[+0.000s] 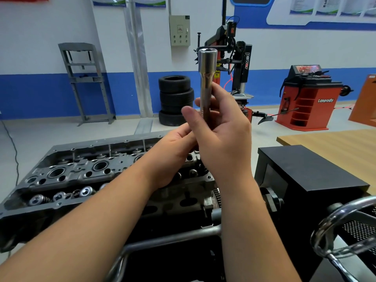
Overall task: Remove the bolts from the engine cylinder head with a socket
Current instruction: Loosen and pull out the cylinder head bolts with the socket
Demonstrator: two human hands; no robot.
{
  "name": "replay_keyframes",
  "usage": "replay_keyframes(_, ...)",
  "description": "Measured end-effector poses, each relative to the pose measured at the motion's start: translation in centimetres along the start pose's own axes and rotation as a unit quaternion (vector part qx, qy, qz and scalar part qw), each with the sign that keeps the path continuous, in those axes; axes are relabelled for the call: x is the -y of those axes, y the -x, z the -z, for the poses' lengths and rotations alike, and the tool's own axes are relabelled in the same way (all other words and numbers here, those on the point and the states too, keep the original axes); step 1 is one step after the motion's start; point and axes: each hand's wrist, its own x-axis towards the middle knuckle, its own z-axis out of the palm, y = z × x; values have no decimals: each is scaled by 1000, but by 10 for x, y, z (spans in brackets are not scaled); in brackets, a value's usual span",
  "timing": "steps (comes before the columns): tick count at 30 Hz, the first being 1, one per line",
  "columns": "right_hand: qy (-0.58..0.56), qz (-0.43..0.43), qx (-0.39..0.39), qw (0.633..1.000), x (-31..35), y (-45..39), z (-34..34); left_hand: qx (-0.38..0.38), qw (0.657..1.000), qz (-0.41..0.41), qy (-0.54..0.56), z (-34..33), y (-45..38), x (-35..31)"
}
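Blue-and-white workshop walls stand behind the long socket [206,78] I hold upright in front of me, its open end up, above the far right corner of the engine cylinder head [67,176]. My right hand [221,137] curls round its shaft, thumb on the near side and fingers behind, while my left hand [175,151] grips its lower end just under the right palm. Stacked tyres [176,99] stand beyond, and a black box [309,176] sits to my right.
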Motion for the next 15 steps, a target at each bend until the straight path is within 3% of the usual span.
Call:
replay_keyframes(5,0,-7,-12,1000,-8,-1,1,-30,999,8,-12,0,0,0)
replay_keyframes(11,-63,-35,7,997,-8,0,1,-16,1000,12,-7,2,0,3)
replay_keyframes(15,-10,-4,-12,1000,-5,0,-3,-8,1000,-1,1,-1,-1,1)
